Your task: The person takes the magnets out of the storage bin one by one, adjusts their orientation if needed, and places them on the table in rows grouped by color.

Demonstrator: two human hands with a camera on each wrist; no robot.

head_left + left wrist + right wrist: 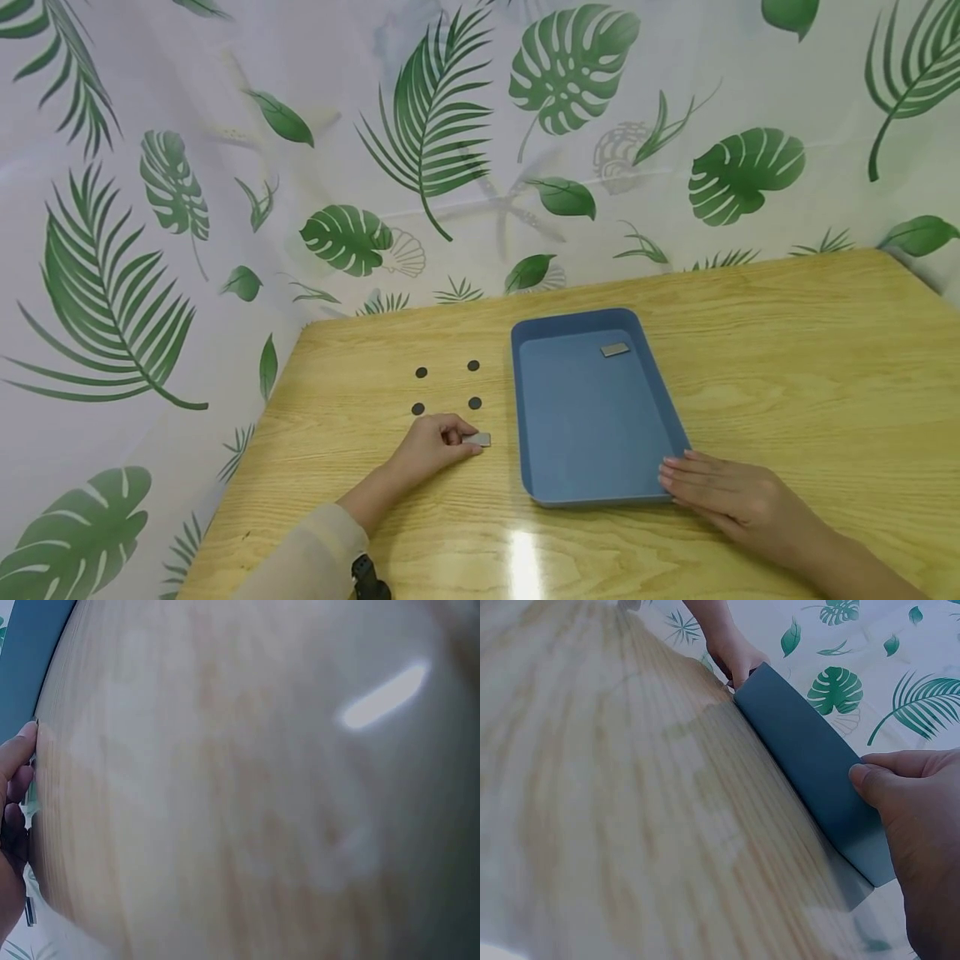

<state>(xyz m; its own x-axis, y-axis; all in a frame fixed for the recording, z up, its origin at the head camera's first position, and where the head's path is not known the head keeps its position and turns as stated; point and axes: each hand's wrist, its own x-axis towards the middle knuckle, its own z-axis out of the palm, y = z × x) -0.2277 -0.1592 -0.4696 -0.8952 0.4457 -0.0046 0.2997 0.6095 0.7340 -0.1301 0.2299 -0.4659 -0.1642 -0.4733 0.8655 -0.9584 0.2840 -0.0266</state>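
My left hand (433, 443) pinches a small flat grey rectangular piece (483, 439) between thumb and fingers, low over the wooden table (360, 350) and left of the blue tray (527, 433). A similar grey piece (615, 350) lies inside the tray, near its far right corner. At the tray's near right corner, my right hand (738, 500) grips the wall, its thumb on the outside and fingers over the rim. The right wrist view shows this thumb (861, 774) against the tray's outer side. In the left wrist view, the left hand (15, 776) appears only at the edge.
Several black discs, including one disc (422, 372), lie in a square arrangement beyond the left hand. A leaf-patterned cloth (465, 192) hangs behind the table and along its left side. A black strap (367, 577) shows by the left sleeve.
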